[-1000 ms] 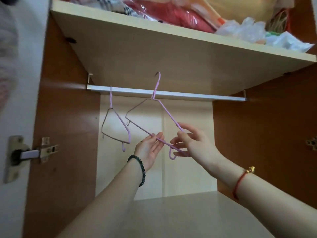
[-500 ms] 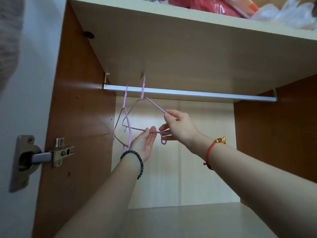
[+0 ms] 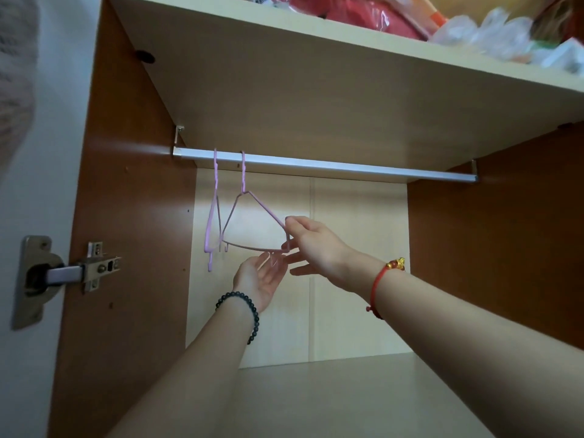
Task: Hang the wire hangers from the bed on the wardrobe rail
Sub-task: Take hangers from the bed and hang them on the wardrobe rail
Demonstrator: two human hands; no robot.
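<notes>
Rail (image 3: 347, 168) spans wardrobe beneath shelf (image 3: 284, 90); right stretch bare. Two pink hangers hooked near left end: first hanger (image 3: 211, 216) hangs free close to side panel (image 3: 126, 184); second hanger (image 3: 252, 222) beside it. Right hand (image 3: 311, 245) pinches second hanger's right corner. Left hand (image 3: 264, 276) open, palm up, just beneath bottom wire, holding nothing.

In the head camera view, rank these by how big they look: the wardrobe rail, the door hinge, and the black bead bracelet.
1. Wardrobe rail, spanning the cupboard.
2. Door hinge, though it sits nearer the camera.
3. Black bead bracelet.
</notes>
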